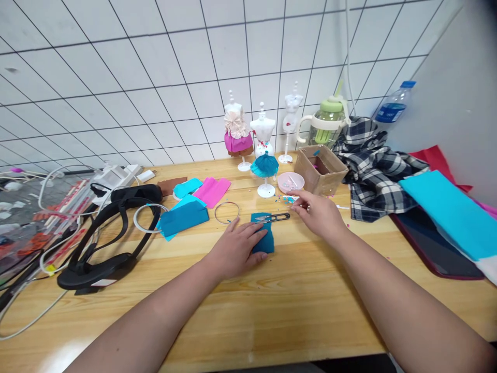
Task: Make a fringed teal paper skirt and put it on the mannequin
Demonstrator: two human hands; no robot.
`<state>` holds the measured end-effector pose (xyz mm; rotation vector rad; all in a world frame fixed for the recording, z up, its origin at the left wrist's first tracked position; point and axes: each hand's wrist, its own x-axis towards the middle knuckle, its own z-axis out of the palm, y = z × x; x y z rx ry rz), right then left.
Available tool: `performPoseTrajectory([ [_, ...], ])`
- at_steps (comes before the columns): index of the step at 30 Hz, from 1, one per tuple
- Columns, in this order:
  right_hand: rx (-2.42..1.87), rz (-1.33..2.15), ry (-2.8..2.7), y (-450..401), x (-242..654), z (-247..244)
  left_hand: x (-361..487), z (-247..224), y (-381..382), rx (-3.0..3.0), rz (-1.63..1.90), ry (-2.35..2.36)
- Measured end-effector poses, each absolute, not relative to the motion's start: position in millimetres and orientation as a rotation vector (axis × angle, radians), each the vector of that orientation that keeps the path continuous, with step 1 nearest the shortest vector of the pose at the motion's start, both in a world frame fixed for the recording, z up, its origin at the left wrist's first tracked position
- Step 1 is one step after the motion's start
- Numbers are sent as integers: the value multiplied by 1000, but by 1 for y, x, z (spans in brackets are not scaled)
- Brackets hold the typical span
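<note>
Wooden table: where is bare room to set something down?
Bare wood lies between the left forearm and right forearm, and between the left forearm and black headset. Around the right hand it is crowded: snips, pink dish, cardboard box.

from the teal cloth (267,242), open tabletop (275,311) runs to 6 o'clock between left forearm (171,305) and right forearm (384,274), leaving a hand room to pass; the left hand (241,246) covers the 9 o'clock edge; beyond it the black headset (126,259) bars that side; the teal-skirted dress form (266,165) stands upright at 12; pink dish (285,177) and cardboard box (324,178) crowd 1 o'clock; the right hand (316,210) blocks 2; past that forearm, a bare strip at 3 ends at the dark flat panel (427,246)
</note>
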<state>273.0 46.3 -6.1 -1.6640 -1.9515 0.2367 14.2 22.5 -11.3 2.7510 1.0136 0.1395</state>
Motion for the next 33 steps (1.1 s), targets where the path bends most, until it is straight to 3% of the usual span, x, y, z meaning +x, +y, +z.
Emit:
performPoseTrajectory([
  [9,-1657,242,-2197,51,279,-10,6,-4,29,2903,222,1545],
  [16,-1685,331,-2346,52,291,-7,5,-10,31,2864,381,1360],
  [33,-1636,192,-2488,54,294,-15,5,-10,31,2800,310,1331],
])
